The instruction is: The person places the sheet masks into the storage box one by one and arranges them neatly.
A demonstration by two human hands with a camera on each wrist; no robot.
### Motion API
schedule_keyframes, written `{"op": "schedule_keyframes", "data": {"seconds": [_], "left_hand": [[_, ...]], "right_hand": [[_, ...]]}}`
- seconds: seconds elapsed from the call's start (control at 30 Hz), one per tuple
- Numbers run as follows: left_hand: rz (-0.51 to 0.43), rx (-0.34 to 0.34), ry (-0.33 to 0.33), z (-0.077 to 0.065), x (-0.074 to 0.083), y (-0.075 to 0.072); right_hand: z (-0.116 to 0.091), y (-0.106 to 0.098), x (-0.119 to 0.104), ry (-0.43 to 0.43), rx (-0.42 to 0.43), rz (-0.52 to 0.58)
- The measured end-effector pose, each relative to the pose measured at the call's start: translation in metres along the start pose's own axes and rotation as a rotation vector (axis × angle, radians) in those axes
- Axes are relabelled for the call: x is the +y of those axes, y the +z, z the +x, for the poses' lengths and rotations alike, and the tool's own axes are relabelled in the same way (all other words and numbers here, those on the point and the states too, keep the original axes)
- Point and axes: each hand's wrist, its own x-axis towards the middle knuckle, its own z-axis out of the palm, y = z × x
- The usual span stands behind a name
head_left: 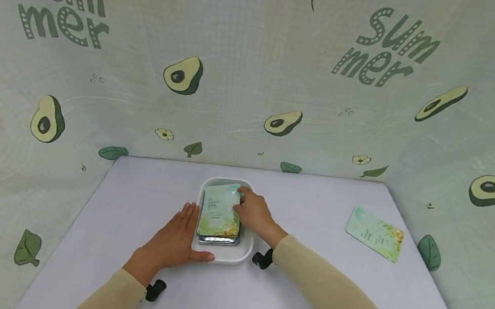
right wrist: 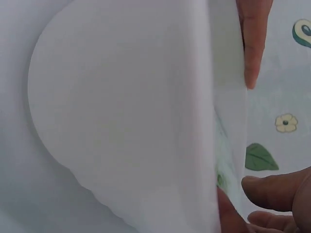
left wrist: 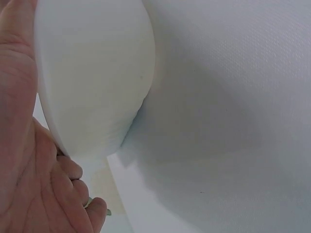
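Note:
A white plastic tray (head_left: 227, 257) holds a stack of flat pouches. The top one is a pale green printed face mask packet (head_left: 218, 207), with silvery edges of others showing beneath its near end. My right hand (head_left: 256, 213) reaches over the tray's right rim and pinches the top packet by its right edge, thumb on the printed face. My left hand (head_left: 176, 238) lies along the tray's left wall with straight fingers, its thumb stretched over the near rim. In the left wrist view the tray's outer wall (left wrist: 97, 73) rises beside the left palm (left wrist: 48, 194).
A second green packet (head_left: 376, 234) lies at an angle on the white table (head_left: 311, 197), toward the right edge. A cloth printed with avocados and leaves (head_left: 231, 132) hangs behind and at both sides. Black wrist cameras (head_left: 155, 290) sit at both wrists.

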Motion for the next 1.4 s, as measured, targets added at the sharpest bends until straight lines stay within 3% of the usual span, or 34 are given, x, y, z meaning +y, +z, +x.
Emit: {"op": "schedule_keyframes", "data": {"seconds": [0.1,0.3,0.53,0.83,1.2,1.4], "left_hand": [[-0.004,0.005,0.002,0.0,0.001,-0.001],[-0.011,0.016,0.005,-0.001,0.001,-0.001],[-0.034,0.009,-0.007,-0.002,0.0,0.002],[-0.061,-0.003,-0.016,-0.002,0.001,0.002],[-0.073,-0.018,-0.021,-0.002,0.001,0.001],[-0.073,-0.015,-0.022,-0.001,0.001,0.002]], "right_hand": [[-0.003,-0.002,-0.002,-0.007,0.001,-0.039],[-0.007,-0.011,-0.001,-0.053,0.089,-0.102],[-0.012,-0.038,0.027,-0.092,0.209,-0.134],[-0.031,-0.081,0.108,-0.02,0.255,-0.302],[-0.087,-0.135,0.221,-0.003,0.246,-0.489],[-0.117,-0.164,0.269,0.089,0.184,-0.541]]}}
